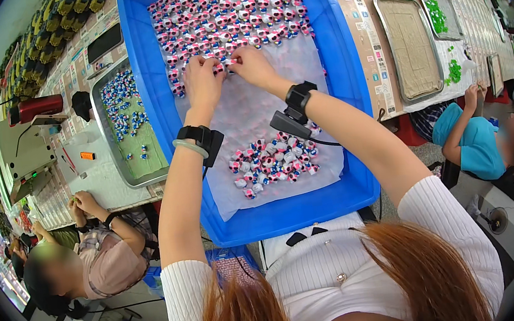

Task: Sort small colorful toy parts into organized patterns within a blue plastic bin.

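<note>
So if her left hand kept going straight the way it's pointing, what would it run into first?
Probably the big heap of small pink, white and blue pieces just beyond the left hand in the blue bin. Height above the pile is unclear.

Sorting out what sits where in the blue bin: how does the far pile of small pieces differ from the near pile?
The far pile is much larger, spreading across the whole back of the blue bin; the near pile is a small cluster close to the person. Both hands, left hand and right hand, work at the far pile's edge; the near pile lies untouched. Both hold similar pink, white and blue pieces on the white liner.
</note>
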The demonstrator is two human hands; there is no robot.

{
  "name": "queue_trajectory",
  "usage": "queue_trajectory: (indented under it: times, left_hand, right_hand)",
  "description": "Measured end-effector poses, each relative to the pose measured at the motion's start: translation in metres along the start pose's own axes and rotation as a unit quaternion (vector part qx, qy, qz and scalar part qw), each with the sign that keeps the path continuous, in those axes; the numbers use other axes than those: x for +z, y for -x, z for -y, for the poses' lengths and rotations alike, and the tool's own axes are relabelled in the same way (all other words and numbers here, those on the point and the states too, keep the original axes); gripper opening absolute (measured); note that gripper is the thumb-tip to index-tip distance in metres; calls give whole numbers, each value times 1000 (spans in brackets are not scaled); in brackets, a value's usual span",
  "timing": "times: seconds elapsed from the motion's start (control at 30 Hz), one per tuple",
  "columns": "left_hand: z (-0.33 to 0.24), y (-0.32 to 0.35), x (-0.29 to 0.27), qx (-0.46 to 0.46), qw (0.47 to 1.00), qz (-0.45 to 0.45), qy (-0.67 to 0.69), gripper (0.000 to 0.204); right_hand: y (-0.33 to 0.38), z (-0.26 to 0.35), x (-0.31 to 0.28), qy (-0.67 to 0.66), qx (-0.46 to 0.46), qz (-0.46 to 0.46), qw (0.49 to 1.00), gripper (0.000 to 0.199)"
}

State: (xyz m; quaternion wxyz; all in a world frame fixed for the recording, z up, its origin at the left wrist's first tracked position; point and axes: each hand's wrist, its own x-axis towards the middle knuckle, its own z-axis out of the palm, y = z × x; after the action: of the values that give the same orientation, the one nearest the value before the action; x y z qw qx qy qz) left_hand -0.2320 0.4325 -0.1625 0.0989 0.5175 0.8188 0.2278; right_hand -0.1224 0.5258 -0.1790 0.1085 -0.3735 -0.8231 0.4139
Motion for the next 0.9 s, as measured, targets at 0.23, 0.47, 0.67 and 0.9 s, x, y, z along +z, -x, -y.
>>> queue_trajectory:
  times: [0.23,0.47,0.67,0.9]
  left_hand:
    - [-24,72,-14,-84,904,395,141,24]
    - [-43,138,-13,20,954,296,36,23]
    - [-30,128,-18,-82,931,291,204,24]
    - [-18,31,-3,-62,912,118,387,29]
  right_hand:
    - [72,-6,-23,98,-76,259,958,26]
    - [138,7,2,146,-122,277,942,20]
    - [135,0,-5,102,-151,247,952,20]
    - [53,-25,-54,-91,25,79,992,27]
